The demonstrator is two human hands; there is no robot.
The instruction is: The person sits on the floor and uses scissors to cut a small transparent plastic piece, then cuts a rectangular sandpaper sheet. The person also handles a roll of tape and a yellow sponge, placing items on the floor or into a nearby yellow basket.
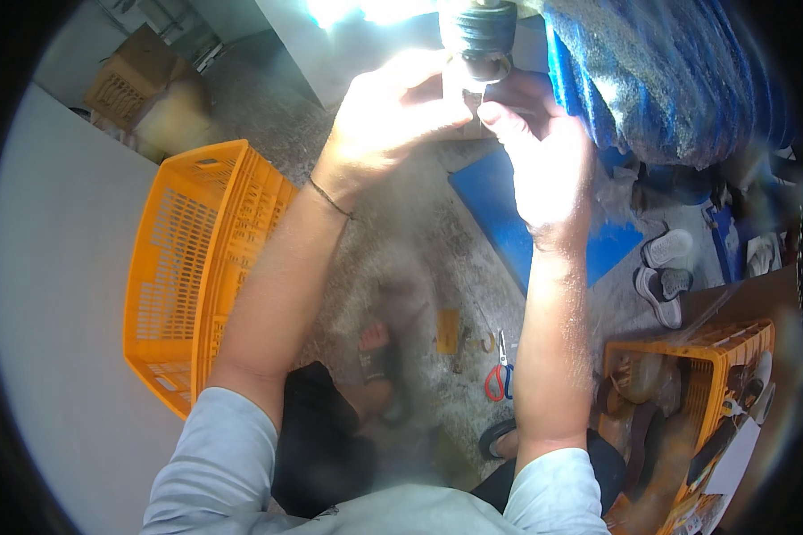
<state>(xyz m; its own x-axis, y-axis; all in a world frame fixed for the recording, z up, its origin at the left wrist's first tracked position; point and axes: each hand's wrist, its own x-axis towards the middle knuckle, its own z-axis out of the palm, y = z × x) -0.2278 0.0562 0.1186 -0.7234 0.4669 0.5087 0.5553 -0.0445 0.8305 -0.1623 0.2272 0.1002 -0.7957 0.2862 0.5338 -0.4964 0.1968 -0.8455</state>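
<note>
Grey sleeves lowest in view, forearms reaching up. Left hand (pixel 400 111) and right hand (pixel 544 152) both raised at black cylinder part (pixel 478 36) under harsh light, fingers pinched close on something small just below it; glare hides what exactly. Orange crate (pixel 178 267) sits left, scissors (pixel 500 374) on floor. Tip, I reckon: steady with left, tiny moves with right.

Item count: two orange plastic crates, one at the left (pixel 187 267) and one at the lower right (pixel 696 374); one pair of red-handled scissors (pixel 500 374) on the floor; two white sneakers (pixel 665 267); one cardboard box (pixel 134 76); one blue mat (pixel 509 214); one dark cylindrical part (pixel 478 36).
</note>
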